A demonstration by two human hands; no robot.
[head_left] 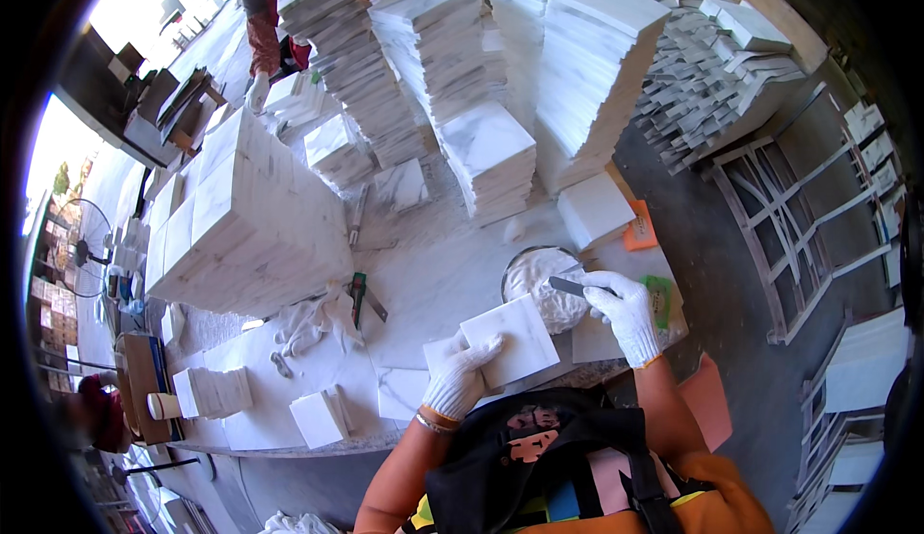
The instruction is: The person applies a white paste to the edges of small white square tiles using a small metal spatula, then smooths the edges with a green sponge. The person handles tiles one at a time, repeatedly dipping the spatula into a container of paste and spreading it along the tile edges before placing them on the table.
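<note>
You seem to be at the paste step: you have a flat tool ready over the white paste point(529, 279) and a tile ready beside it. The next move calls for a steady left hand, so the tile does not slip, and a light, careful turn of the right wrist, so the tool stays level and does not bump the tile's edge.

Your left hand point(456, 380), in a white glove, is partly closed on the left side of the square white tile point(515, 337). Your thumb lies on top. The other fingers are hard to see, so I can't tell how far they reach under it. Your right hand point(624, 313), gloved too, is curled nearly closed around one end of the flat grey scraper point(566, 286). Its free end points left, over the round bowl point(504, 279). I can't tell if it touches the paste.

The tile is in front of you, between your two hands, much nearer the left one. It is tilted a bit in your view, and its top corner hides part of the bowl's near side. I can't tell if it is lifted off the table point(414, 284) or resting on something. The right hand is not touching it.
</note>
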